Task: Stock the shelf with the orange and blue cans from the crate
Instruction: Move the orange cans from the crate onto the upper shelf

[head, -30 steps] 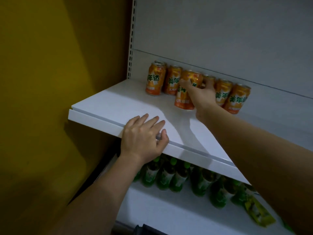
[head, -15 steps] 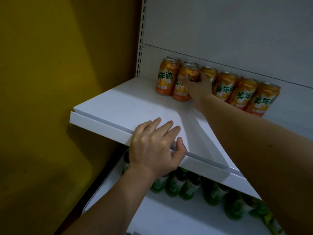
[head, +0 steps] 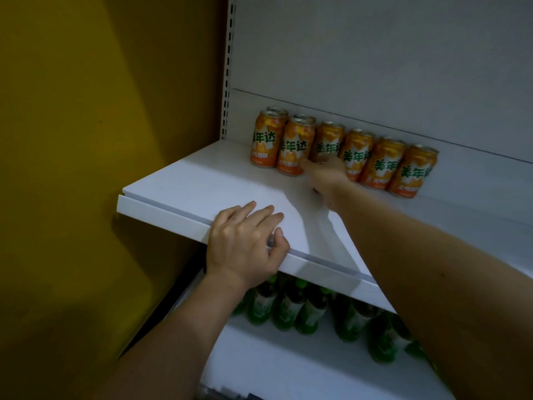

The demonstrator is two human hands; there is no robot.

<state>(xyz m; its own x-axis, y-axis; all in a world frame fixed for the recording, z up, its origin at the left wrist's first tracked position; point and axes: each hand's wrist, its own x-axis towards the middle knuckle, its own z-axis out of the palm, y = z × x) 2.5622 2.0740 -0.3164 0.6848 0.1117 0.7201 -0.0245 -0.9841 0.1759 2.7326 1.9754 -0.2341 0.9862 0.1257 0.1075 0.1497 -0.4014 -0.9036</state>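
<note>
At centre of frame, on the white shelf (head: 184,186): standing upright against the back panel, a row of orange cans (head: 383,164), sides touching or nearly so, with a second rank starting in front at the left end. No blue cans and no crate appearing anywhere in view.

Right hand (head: 326,180): reaching in at the foot of the second front can (head: 294,148), blurred; fingertips looking close to or touching its lower side, hand seeming loosely open rather than closed round it, though not clear enough to say for certain.

Left hand (head: 245,243): lying flat on the shelf's front lip at lower centre, fingers spread on top, thumb hooking the edge, holding nothing.

Below, lower centre: green bottles (head: 288,307) standing on the next shelf down.

Handling, as a judgement: likely weighty if full, thin-walled and prone to denting, printed sides smooth and probably slippery. Gripping round mid-body advisable; nudging low at the base preferable, tipping into the neighbours being the risk.
</note>
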